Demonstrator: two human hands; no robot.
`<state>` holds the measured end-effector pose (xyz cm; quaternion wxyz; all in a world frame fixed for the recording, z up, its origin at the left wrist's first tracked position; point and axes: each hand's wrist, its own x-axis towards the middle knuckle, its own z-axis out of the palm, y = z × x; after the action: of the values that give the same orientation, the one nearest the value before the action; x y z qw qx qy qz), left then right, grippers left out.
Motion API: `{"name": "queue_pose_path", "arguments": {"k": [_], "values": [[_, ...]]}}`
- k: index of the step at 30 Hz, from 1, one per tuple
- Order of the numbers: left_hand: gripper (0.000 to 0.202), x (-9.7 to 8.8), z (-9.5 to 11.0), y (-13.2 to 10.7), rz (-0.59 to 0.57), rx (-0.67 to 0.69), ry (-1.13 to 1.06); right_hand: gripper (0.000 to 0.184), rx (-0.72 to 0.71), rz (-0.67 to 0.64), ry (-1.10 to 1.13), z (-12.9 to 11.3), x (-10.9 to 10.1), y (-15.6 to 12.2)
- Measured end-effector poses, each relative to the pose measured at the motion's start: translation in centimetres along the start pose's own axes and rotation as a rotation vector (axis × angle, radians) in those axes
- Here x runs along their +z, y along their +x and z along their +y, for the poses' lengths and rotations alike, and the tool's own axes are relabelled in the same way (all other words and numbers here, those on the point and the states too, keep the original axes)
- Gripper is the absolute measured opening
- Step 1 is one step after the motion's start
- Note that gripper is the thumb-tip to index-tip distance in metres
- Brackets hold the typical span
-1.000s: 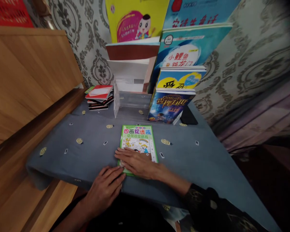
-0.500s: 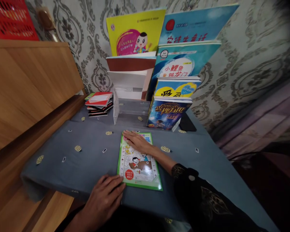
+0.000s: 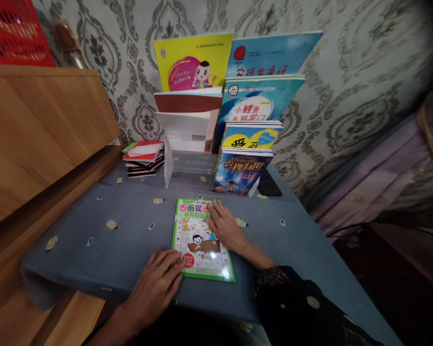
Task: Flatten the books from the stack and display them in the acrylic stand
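Note:
A green-bordered children's picture book (image 3: 202, 262) lies flat and closed on the cloth-covered table in front of me. My right hand (image 3: 224, 225) rests on the upper right of its cover, fingers stretched out and hiding part of the title. At the lower left corner, my left hand (image 3: 159, 278) lies with its fingers loosely extended, their tips touching the cover's edge. Neither hand grasps anything. Behind the book stands a clear plastic book rack (image 3: 191, 179), with a dark blue book (image 3: 240, 170) at the front of its right side.
Taller books, among them a yellow one (image 3: 216, 48) and a teal one (image 3: 285, 93), rise in the rack against the patterned wall. A stack of red and black booklets (image 3: 143, 153) sits to its left. A wooden cabinet (image 3: 50, 129) borders the table's left side.
My right hand has slid from the book's upper left to its upper right, uncovering the left of the title. My left hand stays at the lower left corner. The camera view has shifted slightly.

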<state>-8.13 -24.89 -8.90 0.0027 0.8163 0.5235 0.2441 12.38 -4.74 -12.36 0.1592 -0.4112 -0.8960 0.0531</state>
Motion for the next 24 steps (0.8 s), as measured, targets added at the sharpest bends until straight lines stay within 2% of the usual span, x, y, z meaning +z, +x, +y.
{"name": "queue_pose_path", "arguments": {"k": [6, 10, 13, 16, 19, 22, 24], "values": [[0.038, 1.6, -2.8, 2.8, -0.071, -0.051, 0.028, 0.056, 0.039, 0.015, -0.03, -1.4, -0.1, -2.8], [0.043, 2.8, -4.5, 5.4, -0.093, -0.189, 0.034, 0.053, 0.035, 0.028, -0.041, -2.4, -0.3, -4.0], [0.044, 3.8, -5.4, 7.2, -0.06, -0.257, -0.058, 0.053, 0.048, 0.022, -0.026, -2.7, -0.4, -4.4], [0.043, 4.5, -6.0, 8.6, 0.075, -0.305, -0.31, 0.052, 0.071, 0.03, 0.025, -2.9, -0.8, -4.5], [0.043, 4.6, -6.6, 9.7, 0.269, -0.441, -0.732, 0.052, 0.086, 0.03, 0.102, -3.1, -1.2, -4.5], [0.041, 4.1, -6.6, 10.7, 0.414, -0.7, -1.162, 0.051, 0.118, 0.02, 0.179, -3.4, -1.7, -4.4], [0.035, 3.7, -6.3, 11.5, 0.499, -0.918, -1.3, 0.051, 0.135, 0.032, 0.241, -3.7, -1.9, -4.3]]}}
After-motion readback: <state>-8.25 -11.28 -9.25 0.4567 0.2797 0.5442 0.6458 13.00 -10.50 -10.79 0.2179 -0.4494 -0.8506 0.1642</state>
